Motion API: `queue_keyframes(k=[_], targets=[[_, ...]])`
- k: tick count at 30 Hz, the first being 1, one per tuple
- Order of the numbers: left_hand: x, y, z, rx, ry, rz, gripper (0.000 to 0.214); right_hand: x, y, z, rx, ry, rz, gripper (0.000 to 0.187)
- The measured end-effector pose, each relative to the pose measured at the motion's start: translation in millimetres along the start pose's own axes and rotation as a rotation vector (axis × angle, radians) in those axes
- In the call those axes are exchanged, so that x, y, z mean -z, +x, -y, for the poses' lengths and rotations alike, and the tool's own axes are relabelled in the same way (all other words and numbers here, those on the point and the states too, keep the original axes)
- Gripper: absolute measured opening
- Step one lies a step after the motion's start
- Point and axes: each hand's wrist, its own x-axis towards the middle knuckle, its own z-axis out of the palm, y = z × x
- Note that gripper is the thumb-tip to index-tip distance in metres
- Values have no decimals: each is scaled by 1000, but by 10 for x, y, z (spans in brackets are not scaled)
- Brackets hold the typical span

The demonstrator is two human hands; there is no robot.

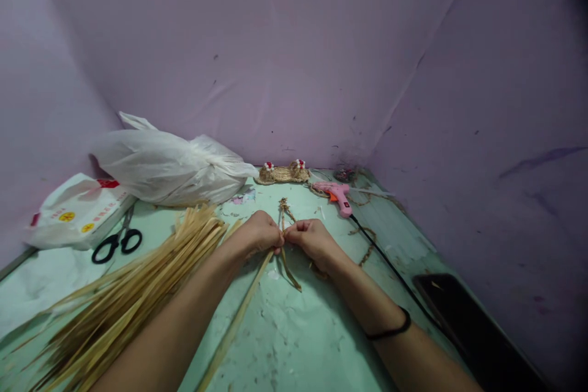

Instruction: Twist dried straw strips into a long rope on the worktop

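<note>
We see left hand and right hand pinched tight on straw strands; glue gun at their two o'clock.

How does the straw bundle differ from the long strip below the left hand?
The straw bundle has many strips; the long strip is single. The bundle fans out toward its lower end; the strip is narrow and reaches the left hand. Both look straw-coloured.

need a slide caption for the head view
Left hand and right hand pinch straw-like strands above a green tabletop, straw-like bundle at left, pink glue gun farther back.
</note>
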Motion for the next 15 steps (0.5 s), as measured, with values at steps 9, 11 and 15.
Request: queue_keyframes(k=[9,11,15], targets=[[-38,-212,-151,-25,321,-182,16,-35,-96,71,-115,123,-22,6],[-184,-296,-195,-63,397,-271,19,-52,-94,57,-131,202,-70,5],[-351,-382,-235,-157,498,-366,20,-39,-73,34,-136,282,-63,5]])
